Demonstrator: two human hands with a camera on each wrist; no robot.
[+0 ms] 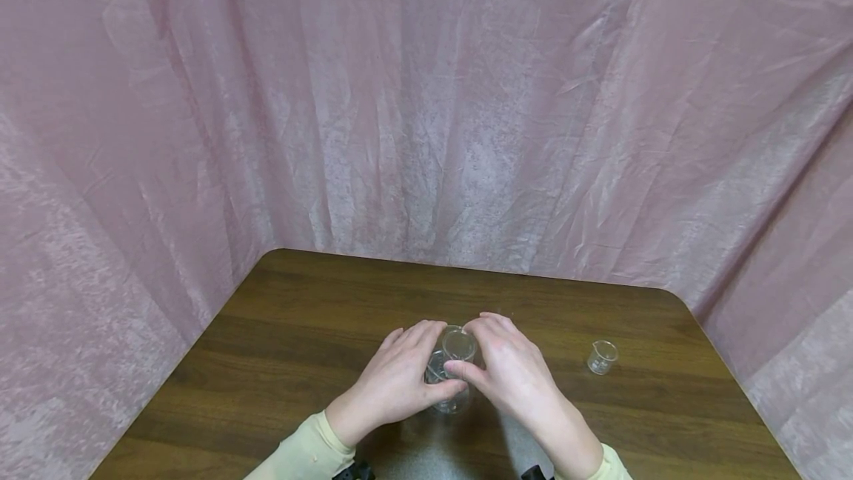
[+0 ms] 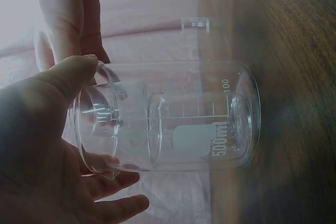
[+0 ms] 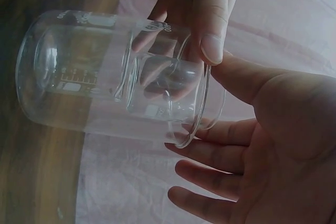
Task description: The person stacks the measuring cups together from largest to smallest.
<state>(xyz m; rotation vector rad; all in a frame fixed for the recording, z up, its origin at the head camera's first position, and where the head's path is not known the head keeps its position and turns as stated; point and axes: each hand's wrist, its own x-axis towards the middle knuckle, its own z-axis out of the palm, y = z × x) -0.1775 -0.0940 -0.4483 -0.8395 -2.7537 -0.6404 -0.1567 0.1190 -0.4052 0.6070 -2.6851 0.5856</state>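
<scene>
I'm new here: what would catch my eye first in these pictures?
Probably the clear glass beaker marked 500ml, low in the middle of the head view, with a smaller beaker in its mouth and a person's fingers around them. Off to the right, a tiny beaker stands alone on the brown table. Behind it all hangs a shiny pink curtain.

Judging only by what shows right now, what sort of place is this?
Probably a curtained-off demonstration or filming booth rather than a working laboratory: pink curtains hang behind and beside a wood-grain table, where a large glass beaker marked 500ml and a separate small beaker stand.
</scene>
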